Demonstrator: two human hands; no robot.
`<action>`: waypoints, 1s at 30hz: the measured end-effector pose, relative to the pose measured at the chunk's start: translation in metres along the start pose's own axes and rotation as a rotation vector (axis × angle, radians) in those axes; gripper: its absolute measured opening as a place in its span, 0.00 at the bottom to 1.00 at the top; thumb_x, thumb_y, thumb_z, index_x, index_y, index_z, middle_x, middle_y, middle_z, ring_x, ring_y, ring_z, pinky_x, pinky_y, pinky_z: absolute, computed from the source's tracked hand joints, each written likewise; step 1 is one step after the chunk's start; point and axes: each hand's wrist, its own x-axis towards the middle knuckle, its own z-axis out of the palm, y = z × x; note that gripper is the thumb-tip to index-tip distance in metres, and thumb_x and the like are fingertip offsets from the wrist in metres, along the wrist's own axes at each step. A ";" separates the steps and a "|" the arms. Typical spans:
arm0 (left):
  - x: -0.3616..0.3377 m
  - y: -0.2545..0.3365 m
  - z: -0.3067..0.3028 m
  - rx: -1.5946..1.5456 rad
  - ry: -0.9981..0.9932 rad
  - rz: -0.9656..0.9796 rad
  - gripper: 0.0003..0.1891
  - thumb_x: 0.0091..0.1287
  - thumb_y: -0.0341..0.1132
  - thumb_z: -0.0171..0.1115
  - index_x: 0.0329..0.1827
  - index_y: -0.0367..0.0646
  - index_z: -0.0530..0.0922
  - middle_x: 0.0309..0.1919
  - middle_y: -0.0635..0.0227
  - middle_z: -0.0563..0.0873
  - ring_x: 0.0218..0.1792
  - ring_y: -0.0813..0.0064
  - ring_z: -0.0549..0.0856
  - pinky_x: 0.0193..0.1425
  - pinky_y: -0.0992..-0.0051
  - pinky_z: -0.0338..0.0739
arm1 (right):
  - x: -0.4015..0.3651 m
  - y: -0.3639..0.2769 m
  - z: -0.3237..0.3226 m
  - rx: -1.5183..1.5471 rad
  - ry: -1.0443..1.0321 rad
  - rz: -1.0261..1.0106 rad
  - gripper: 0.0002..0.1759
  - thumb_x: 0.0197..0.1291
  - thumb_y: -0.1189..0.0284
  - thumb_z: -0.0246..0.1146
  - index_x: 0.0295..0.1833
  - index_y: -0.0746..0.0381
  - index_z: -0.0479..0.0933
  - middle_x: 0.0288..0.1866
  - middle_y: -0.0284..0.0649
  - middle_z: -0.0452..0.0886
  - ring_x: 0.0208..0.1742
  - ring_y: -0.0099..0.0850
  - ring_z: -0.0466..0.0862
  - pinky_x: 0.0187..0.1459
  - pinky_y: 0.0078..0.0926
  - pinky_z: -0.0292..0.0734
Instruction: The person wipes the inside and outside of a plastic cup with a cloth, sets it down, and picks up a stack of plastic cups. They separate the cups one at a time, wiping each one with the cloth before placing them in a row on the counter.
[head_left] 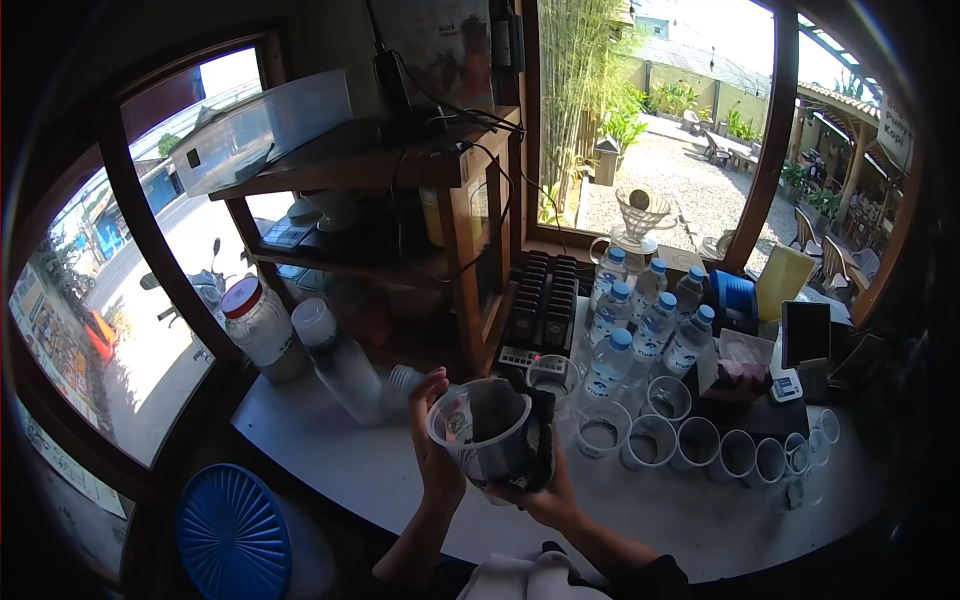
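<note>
A large clear plastic cup [447, 440] is held tilted over the front of the counter, its round rim towards me. My left hand [440, 468] is closed around its left side, fingertips up near the rim. My right hand [552, 497] supports it from the lower right, gripping a dark cloth [543, 440] pressed against the outside. Something dark also shows inside the cup, perhaps part of that cloth. Just behind my left fingers lies a small clear ribbed cup [404, 378]. Beyond the held cup, a clear glass [552, 372] stands by a device with a red display.
Several blue-capped water bottles [612, 365] and a curved row of clear cups [697, 442] stand to the right, near a tissue box [738, 362]. On the left are a red-lidded jar [260, 325], a wooden shelf [470, 240] and a blue-lidded bin [235, 535].
</note>
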 end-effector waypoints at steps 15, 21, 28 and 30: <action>-0.019 0.003 -0.008 -0.199 -0.180 -0.193 0.56 0.42 0.80 0.60 0.60 0.35 0.69 0.51 0.60 0.77 0.54 0.70 0.79 0.58 0.70 0.75 | -0.004 0.023 0.027 -0.259 0.186 -0.240 0.33 0.64 0.77 0.54 0.74 0.67 0.54 0.66 0.56 0.67 0.67 0.48 0.68 0.63 0.32 0.67; -0.018 -0.014 -0.011 0.172 -0.138 0.567 0.58 0.35 0.82 0.62 0.59 0.39 0.71 0.50 0.62 0.76 0.59 0.66 0.73 0.66 0.63 0.67 | 0.007 0.025 -0.008 0.184 0.104 0.475 0.32 0.69 0.49 0.54 0.63 0.66 0.67 0.47 0.38 0.76 0.44 0.23 0.76 0.45 0.21 0.73; -0.002 -0.003 -0.003 0.123 -0.211 0.787 0.57 0.34 0.73 0.74 0.62 0.42 0.65 0.54 0.60 0.72 0.56 0.64 0.74 0.64 0.61 0.68 | 0.009 0.004 -0.004 0.309 0.253 0.562 0.29 0.67 0.54 0.60 0.61 0.65 0.68 0.47 0.38 0.78 0.47 0.24 0.78 0.46 0.21 0.74; -0.007 0.004 -0.002 0.082 -0.051 0.561 0.53 0.38 0.71 0.74 0.59 0.41 0.67 0.51 0.59 0.75 0.50 0.63 0.78 0.63 0.60 0.71 | 0.009 0.009 -0.020 0.355 0.363 0.453 0.27 0.67 0.55 0.59 0.60 0.65 0.68 0.49 0.40 0.78 0.48 0.27 0.81 0.47 0.23 0.77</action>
